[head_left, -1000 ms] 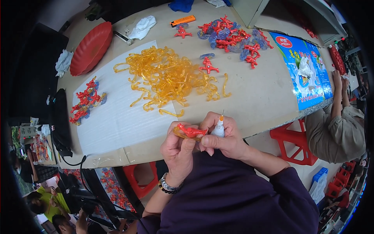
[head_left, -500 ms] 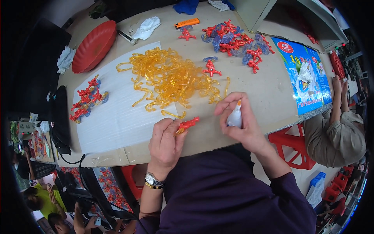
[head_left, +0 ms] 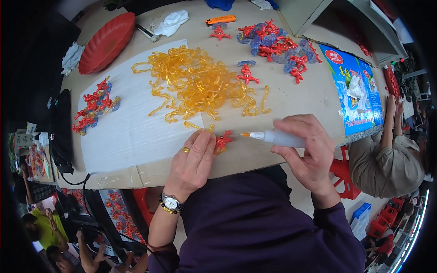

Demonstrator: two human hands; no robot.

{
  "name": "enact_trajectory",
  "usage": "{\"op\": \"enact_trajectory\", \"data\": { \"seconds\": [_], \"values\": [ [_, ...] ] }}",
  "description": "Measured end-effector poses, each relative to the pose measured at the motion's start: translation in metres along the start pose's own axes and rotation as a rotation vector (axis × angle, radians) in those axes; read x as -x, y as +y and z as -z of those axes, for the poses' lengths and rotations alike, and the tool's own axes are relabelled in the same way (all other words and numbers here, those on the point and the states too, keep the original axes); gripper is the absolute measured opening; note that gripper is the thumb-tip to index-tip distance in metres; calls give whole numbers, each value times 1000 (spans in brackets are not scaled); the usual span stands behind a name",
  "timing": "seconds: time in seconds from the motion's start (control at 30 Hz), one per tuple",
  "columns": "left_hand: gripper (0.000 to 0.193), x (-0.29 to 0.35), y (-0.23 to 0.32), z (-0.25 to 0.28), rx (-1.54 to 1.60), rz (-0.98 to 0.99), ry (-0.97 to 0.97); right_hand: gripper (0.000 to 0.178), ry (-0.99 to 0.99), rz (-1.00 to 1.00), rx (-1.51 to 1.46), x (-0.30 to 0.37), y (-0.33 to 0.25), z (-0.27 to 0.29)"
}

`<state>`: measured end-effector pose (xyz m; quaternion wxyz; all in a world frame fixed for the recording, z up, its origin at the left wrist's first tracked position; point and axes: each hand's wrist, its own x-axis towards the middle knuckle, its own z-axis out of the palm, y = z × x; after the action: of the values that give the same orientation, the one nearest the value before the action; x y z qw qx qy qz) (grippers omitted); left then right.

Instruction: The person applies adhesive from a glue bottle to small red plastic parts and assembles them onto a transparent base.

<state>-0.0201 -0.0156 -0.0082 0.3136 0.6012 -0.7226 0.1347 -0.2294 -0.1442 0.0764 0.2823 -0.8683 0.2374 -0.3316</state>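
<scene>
My left hand (head_left: 189,161) pinches a small red plastic figure (head_left: 223,142) just above the table's front edge; a bit of yellow shows beneath it. In my right hand (head_left: 314,152) is a white squeeze bottle (head_left: 283,138), tipped on its side. Its thin nozzle, orange near the end, points left at the figure, with its tip close beside it; I cannot tell whether they touch. Beyond my hands lies a heap of clear yellow curled pieces (head_left: 195,84), partly on a white sheet (head_left: 123,141). One loose yellow piece lies by my left fingertips.
Red figures with purple pieces lie in a cluster (head_left: 95,107) at left and a pile (head_left: 273,43) at far right. Farther back are a red tray (head_left: 107,43), crumpled tissue (head_left: 172,22) and an orange box cutter (head_left: 221,19). Another person (head_left: 387,157) sits at the right.
The bottle has swung from nozzle-up to lying sideways, its nozzle now by the figure. My right hand has shifted right. My left hand has turned the figure to show its spread limbs.
</scene>
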Motion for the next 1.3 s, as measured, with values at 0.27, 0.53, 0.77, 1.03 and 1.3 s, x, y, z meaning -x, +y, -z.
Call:
{"op": "enact_trajectory", "data": {
  "seconds": [0.27,0.53,0.77,1.03,1.3],
  "values": [
    [38,0,1,1,13,-20,-18,28,-4,263,-25,-3,0,2],
    [31,-1,3,2,19,-57,-53,26,-53,432,108,-8,-5,-4],
    [24,5,-1,-4,-21,-91,-25,24,-102,493,183,-10,-13,-7],
    [20,2,-1,-3,-28,-118,1,22,-84,576,218,-12,-10,-11],
    [18,0,-1,-2,-30,-116,6,22,-153,487,239,-10,-18,-12]
  ]
}}
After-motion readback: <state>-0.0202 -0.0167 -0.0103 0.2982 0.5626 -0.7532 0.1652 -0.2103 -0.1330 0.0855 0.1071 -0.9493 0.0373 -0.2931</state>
